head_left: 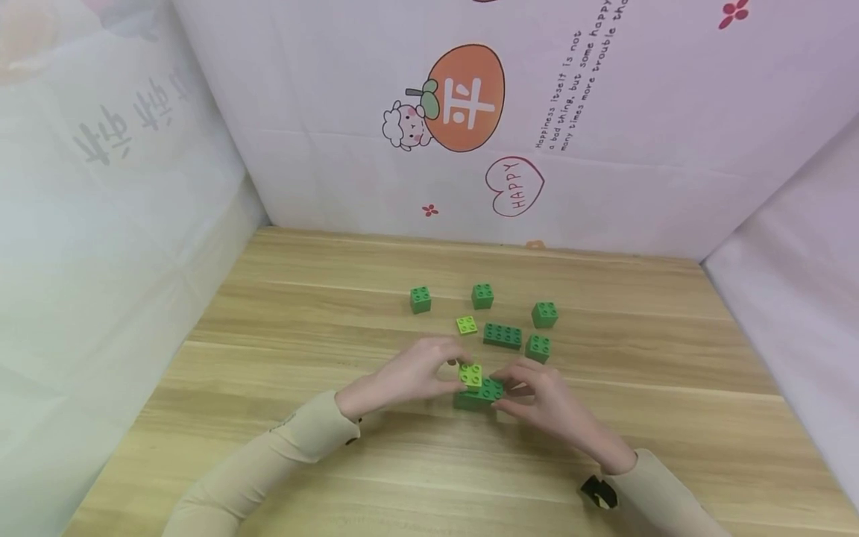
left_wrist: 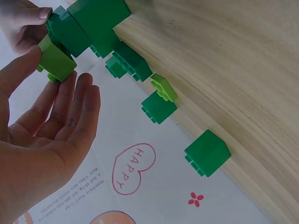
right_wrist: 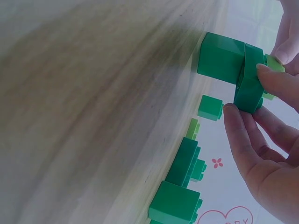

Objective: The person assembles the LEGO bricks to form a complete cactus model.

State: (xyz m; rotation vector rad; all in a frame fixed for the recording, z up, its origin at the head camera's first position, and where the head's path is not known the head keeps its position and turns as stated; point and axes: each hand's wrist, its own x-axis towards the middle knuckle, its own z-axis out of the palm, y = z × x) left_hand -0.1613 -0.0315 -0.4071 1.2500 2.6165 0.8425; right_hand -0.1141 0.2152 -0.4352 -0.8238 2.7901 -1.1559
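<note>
Thumb and fingers of the left hand (head_left: 426, 371) pinch a small lime-green toy building brick (head_left: 471, 377), studs up. Directly beneath it is a longer dark-green brick (head_left: 493, 389), whose free end the right hand (head_left: 542, 389) pinches between thumb and fingertips. In the right wrist view that longer brick (right_wrist: 250, 79) sits on a taller green brick (right_wrist: 220, 57) standing on the table, and overhangs it. From the left wrist, the lime-green brick (left_wrist: 57, 60) shows between thumb and fingers, its underside against the longer brick (left_wrist: 67, 33).
Beyond the hands lie a thin lime-green plate (head_left: 466, 325), a dark-green long brick (head_left: 502, 335) and several square green bricks, one (head_left: 538, 347) close to the right hand. Printed white cloth walls (head_left: 335, 171) enclose the wooden table (head_left: 282, 313) at back and sides.
</note>
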